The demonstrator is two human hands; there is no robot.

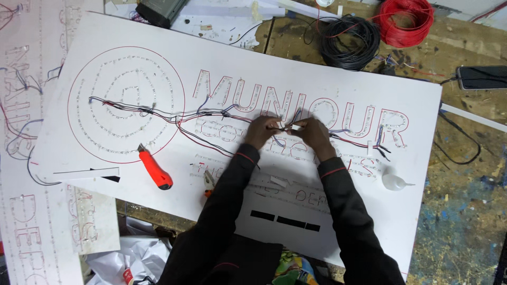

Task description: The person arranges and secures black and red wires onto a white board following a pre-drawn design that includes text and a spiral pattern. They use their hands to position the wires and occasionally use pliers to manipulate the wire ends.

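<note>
A large white sign board (327, 79) lies on the workbench, with red outlined letters and rings studded with small lights. Thin red and black wires (158, 112) run across it from the ringed circle to the letters. My left hand (261, 132) and my right hand (312, 133) meet over the middle of the board. Both pinch the same bundle of thin wires (285, 126) between their fingertips. A small white piece shows at my right fingertips. Dark sleeves with red cuffs cover both arms.
An orange utility knife (155, 168) lies on the board left of my arms. A small white glue bottle (395, 182) lies at right. Coils of black wire (349, 42) and red wire (406, 21) sit at the back; a phone (483, 77) at far right. Another white board (21, 158) lies left.
</note>
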